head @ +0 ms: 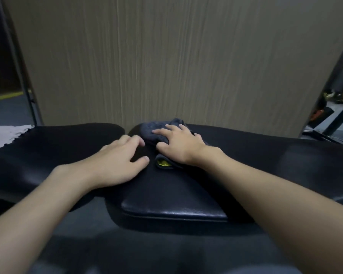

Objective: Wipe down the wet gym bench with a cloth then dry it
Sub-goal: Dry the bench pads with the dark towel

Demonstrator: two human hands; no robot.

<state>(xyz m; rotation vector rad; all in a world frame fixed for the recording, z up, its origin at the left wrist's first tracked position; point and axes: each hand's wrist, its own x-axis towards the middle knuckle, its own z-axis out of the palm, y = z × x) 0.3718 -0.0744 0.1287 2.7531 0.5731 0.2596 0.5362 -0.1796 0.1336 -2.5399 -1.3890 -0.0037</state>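
A black padded gym bench runs across the view, its seat pad pointing toward me. A dark grey-blue cloth with a yellow patch lies bunched on the pad near the far edge. My right hand presses flat on the cloth, fingers spread over it. My left hand rests flat on the bare pad just left of the cloth, fingers apart, holding nothing.
A white-grey cloth lies on the bench's left part. A beige panelled wall stands right behind the bench. A dark metal frame post rises at the left. Gym gear and floor show at the far right.
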